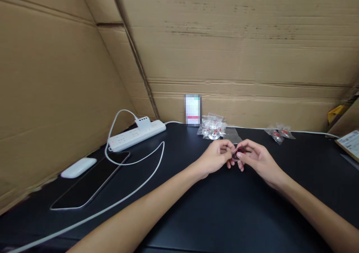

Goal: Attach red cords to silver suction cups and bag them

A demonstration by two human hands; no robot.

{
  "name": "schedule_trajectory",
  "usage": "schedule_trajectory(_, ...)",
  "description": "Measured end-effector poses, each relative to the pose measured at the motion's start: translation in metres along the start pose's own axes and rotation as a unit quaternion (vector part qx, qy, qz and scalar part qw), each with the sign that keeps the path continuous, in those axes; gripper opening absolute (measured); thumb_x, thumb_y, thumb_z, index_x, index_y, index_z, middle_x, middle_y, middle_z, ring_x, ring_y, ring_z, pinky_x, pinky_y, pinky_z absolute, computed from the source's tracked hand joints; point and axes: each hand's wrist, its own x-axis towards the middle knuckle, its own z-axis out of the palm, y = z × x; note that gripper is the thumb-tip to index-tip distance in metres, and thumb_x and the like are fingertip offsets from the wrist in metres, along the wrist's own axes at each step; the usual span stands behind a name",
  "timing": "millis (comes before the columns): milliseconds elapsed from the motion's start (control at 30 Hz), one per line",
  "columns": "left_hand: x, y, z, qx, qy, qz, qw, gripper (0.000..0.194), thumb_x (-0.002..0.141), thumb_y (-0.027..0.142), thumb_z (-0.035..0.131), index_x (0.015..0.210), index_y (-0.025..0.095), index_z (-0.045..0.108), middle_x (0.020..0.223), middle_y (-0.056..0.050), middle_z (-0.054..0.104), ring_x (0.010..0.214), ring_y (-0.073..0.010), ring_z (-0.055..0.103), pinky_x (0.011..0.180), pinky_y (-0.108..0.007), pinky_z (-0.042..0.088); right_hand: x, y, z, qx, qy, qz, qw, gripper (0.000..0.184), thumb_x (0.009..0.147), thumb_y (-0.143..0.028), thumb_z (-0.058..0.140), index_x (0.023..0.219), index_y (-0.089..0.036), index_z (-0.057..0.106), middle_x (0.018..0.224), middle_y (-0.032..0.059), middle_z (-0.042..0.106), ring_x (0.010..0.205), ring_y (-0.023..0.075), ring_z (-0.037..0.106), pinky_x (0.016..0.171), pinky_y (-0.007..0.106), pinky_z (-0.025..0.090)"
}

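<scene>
Between my two hands, above the black tabletop, is a small round, shiny dark item with red on it. My left hand pinches its left side with thumb and fingers. On the other side, my right hand grips it, the thumb lying across its front. The fingers cover much of it, so its exact kind cannot be made out. Just beyond the hands lies a clear, flat plastic bag. Left of that sits a pile of clear bags with silvery and red items inside.
More bagged silvery and red items lie at the back right. A white power strip, a phone, a white case and a looping white cable are on the left. A lit screen stands against the cardboard wall.
</scene>
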Motion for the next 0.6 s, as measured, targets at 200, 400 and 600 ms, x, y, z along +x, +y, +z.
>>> schedule_trajectory(200, 0.005, -0.003, -0.008, 0.062, 0.041, 0.010, 0.997, 0.009, 0.085, 0.022, 0.056, 0.079, 0.015, 0.056, 0.061, 0.000, 0.056, 0.051, -0.0106, 0.054, 0.047, -0.022, 0.046, -0.003, -0.008, 0.000, 0.084, -0.021, 0.055, 0.995, 0.026, 0.084, -0.037, 0.069, 0.101, -0.021, 0.058, 0.087, 0.0039, 0.063, 0.068, 0.0140, 0.059, 0.066, 0.032, 0.051)
schedule_trajectory(400, 0.004, 0.003, -0.010, 0.125, 0.069, -0.004, 0.990, 0.008, 0.086, 0.019, 0.051, 0.080, 0.017, 0.055, 0.054, 0.003, 0.051, 0.040, -0.0083, 0.045, 0.039, -0.019, 0.035, -0.001, -0.004, -0.004, 0.116, -0.022, 0.054, 0.992, 0.026, 0.082, -0.035, 0.071, 0.101, -0.020, 0.061, 0.082, 0.0024, 0.064, 0.063, 0.0123, 0.058, 0.065, 0.031, 0.050)
schedule_trajectory(600, 0.002, 0.012, -0.019, 0.269, 0.102, 0.079, 0.954, 0.017, 0.089, 0.024, 0.051, 0.079, 0.017, 0.061, 0.065, -0.001, 0.060, 0.053, -0.0116, 0.052, 0.056, -0.024, 0.039, 0.001, -0.002, -0.009, 0.129, 0.013, 0.059, 0.990, 0.025, 0.081, -0.034, 0.072, 0.098, -0.018, 0.063, 0.085, 0.0050, 0.067, 0.060, 0.0123, 0.059, 0.059, 0.029, 0.049)
